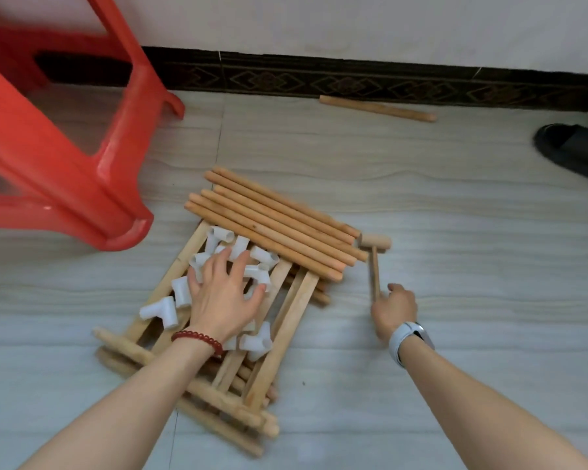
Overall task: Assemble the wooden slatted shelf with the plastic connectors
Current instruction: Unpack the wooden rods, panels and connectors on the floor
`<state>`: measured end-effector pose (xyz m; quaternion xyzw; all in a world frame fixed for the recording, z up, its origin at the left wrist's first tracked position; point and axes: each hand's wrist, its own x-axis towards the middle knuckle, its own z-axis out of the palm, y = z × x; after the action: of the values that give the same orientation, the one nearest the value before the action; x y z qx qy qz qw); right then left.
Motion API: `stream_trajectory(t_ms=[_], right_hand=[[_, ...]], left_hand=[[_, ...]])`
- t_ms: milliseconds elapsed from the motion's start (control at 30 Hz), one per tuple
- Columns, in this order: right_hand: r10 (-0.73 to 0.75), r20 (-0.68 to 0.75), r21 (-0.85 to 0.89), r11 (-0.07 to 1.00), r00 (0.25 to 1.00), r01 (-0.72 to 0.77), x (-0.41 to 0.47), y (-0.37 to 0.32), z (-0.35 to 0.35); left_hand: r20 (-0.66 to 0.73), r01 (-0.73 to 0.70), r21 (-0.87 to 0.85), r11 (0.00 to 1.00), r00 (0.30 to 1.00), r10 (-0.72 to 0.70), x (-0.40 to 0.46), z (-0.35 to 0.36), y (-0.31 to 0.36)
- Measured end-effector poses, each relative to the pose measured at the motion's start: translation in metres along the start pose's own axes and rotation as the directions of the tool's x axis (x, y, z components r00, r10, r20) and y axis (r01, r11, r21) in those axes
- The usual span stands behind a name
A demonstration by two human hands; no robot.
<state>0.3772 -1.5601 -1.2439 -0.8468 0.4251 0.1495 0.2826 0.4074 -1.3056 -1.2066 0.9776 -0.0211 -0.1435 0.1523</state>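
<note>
A stack of wooden slatted panels (286,320) lies on the floor in the middle of the view. Several round wooden dowels (272,228) lie across its far end. White plastic connectors (160,312) are heaped on the slats. My left hand (224,296) rests spread over the heap, fingers lying on the connectors. Right of the stack, my right hand (394,308) grips the handle end of a small wooden mallet (374,245), whose head lies by the dowel ends.
A red plastic stool (58,137) stands at the left, one leg close to the stack. A single dowel (377,108) lies by the dark skirting at the wall. A black shoe (574,147) shows at the right edge. The floor is pale tile.
</note>
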Motion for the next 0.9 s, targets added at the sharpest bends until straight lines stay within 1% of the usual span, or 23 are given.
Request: stream_trajectory(t_ms=[33,67,100,133,167,200,233,267,300,333,467,533,633,733,833,900], right_hand=[[-0.047,-0.074,0.013,0.999,0.996,0.048,-0.001,-0.005,-0.002],[-0.144,-0.141,0.023,0.989,0.979,0.148,-0.002,-0.014,-0.006],[-0.283,-0.174,-0.001,0.958,0.943,0.287,-0.004,-0.026,-0.011],[-0.433,-0.144,-0.064,0.901,0.890,0.428,-0.004,-0.040,-0.016],[-0.559,-0.046,-0.155,0.823,0.828,0.547,-0.004,-0.055,-0.019],[-0.622,0.100,-0.254,0.739,0.777,0.624,-0.004,-0.070,-0.021],[-0.620,0.251,-0.338,0.663,0.743,0.668,-0.003,-0.083,-0.021],[-0.586,0.366,-0.404,0.600,0.723,0.690,-0.003,-0.093,-0.020],[-0.553,0.427,-0.454,0.553,0.715,0.699,-0.002,-0.100,-0.017],[-0.539,0.442,-0.499,0.516,0.717,0.696,-0.002,-0.106,-0.012],[-0.546,0.395,-0.648,0.405,0.739,0.646,-0.004,-0.121,-0.003],[-0.566,0.402,-0.635,0.394,0.720,0.665,-0.008,-0.120,0.003],[-0.587,0.376,-0.540,0.490,0.717,0.685,-0.017,-0.114,0.011],[-0.584,0.324,-0.523,0.545,0.745,0.655,-0.018,-0.115,0.009],[-0.626,0.256,-0.540,0.539,0.736,0.646,-0.011,-0.116,0.005],[-0.628,0.238,-0.535,0.552,0.741,0.640,-0.005,-0.116,0.000]], left_hand=[[-0.011,-0.015,0.027,1.000,1.000,0.015,0.002,0.001,-0.002],[-0.011,-0.020,0.037,0.999,1.000,0.021,0.003,0.001,-0.002],[0.000,-0.020,0.036,0.999,1.000,0.020,0.005,-0.001,-0.001],[0.028,-0.019,0.038,0.999,0.999,0.018,0.005,-0.003,0.000],[0.066,-0.017,0.051,0.999,0.998,0.014,0.005,-0.004,0.002],[0.104,-0.014,0.075,0.997,0.995,0.006,0.004,-0.007,0.002],[0.144,-0.010,0.104,0.995,0.990,-0.005,0.002,-0.007,0.002],[0.182,-0.003,0.127,0.992,0.983,-0.020,-0.001,-0.007,0.002],[0.212,0.005,0.141,0.990,0.977,-0.035,-0.003,-0.006,-0.001],[0.228,0.010,0.151,0.988,0.973,-0.045,-0.006,-0.004,-0.005],[0.217,-0.026,0.217,0.976,0.976,-0.023,-0.008,0.001,-0.021],[0.239,-0.060,0.250,0.966,0.971,-0.001,-0.008,0.003,-0.028],[0.258,-0.064,0.270,0.961,0.966,-0.009,-0.006,0.007,-0.035],[0.258,-0.077,0.272,0.959,0.966,0.005,-0.001,0.006,-0.032],[0.258,-0.094,0.288,0.953,0.966,0.017,0.004,0.006,-0.029],[0.264,-0.108,0.301,0.948,0.964,0.026,0.006,0.007,-0.027]])
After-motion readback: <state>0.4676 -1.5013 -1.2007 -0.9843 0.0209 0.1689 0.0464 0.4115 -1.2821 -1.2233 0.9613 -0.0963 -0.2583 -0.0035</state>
